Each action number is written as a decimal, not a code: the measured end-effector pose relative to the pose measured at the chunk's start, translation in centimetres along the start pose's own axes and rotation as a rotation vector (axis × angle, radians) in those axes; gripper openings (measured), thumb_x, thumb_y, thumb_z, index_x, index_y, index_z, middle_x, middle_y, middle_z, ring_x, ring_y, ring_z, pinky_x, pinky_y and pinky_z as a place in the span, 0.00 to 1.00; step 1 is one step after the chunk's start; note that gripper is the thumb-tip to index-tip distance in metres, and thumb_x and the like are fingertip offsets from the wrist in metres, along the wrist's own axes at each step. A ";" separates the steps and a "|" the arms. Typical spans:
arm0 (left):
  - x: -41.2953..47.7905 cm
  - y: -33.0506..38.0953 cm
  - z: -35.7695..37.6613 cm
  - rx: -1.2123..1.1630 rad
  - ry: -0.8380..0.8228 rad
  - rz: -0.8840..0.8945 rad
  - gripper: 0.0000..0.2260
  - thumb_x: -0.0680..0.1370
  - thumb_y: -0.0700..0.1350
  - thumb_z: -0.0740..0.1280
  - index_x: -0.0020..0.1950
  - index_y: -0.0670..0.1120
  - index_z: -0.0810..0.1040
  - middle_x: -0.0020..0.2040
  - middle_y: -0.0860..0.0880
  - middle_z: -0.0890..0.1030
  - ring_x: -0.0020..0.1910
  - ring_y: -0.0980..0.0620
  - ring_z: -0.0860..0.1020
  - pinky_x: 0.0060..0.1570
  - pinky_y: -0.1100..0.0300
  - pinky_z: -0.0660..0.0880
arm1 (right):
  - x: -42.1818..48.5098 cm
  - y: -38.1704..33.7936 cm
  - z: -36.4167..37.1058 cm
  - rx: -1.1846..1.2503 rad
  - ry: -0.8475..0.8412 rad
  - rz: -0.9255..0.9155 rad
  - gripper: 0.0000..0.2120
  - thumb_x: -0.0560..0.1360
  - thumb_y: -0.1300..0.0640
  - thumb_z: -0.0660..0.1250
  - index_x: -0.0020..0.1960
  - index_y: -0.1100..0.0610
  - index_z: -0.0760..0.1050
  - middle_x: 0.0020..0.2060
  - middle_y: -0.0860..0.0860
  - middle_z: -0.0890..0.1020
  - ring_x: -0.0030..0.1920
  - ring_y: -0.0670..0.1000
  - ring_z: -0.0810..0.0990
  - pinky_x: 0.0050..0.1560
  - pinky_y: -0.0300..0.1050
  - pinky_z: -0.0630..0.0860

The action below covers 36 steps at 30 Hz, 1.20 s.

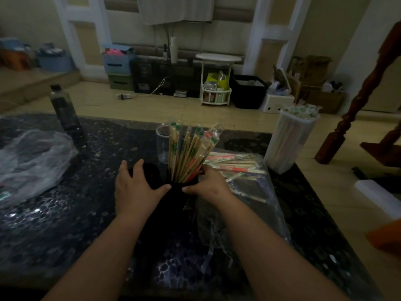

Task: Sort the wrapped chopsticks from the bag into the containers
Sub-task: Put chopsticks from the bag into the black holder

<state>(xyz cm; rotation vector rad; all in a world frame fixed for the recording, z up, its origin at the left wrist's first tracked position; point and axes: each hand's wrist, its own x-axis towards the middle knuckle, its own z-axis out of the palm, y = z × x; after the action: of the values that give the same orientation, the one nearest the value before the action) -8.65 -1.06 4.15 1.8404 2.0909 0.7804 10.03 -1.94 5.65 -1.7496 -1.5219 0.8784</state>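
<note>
standing wrapped chopsticks (186,152) in black container (173,199)

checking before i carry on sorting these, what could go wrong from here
1. The wrapped chopsticks fan out and lean over the rim of the black container, held between the left grip and right grip; a tilt could spill them.
2. The clear plastic cup stands just behind; the leaning bundle might knock it over.
3. The full white container stands near the right edge of the table and could be nudged off.
</note>
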 end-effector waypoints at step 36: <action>3.3 4.3 -3.7 -0.217 0.283 0.110 0.42 0.69 0.51 0.77 0.78 0.50 0.59 0.72 0.44 0.69 0.71 0.42 0.67 0.68 0.45 0.67 | 3.5 -2.3 -2.1 0.254 0.119 -0.193 0.31 0.61 0.57 0.84 0.59 0.53 0.72 0.46 0.42 0.80 0.44 0.34 0.76 0.45 0.34 0.73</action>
<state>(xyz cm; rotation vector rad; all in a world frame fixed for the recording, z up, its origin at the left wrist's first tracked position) -7.50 1.57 10.06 1.8262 1.9770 1.3079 10.89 1.73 8.48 -1.4220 -1.4070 0.8151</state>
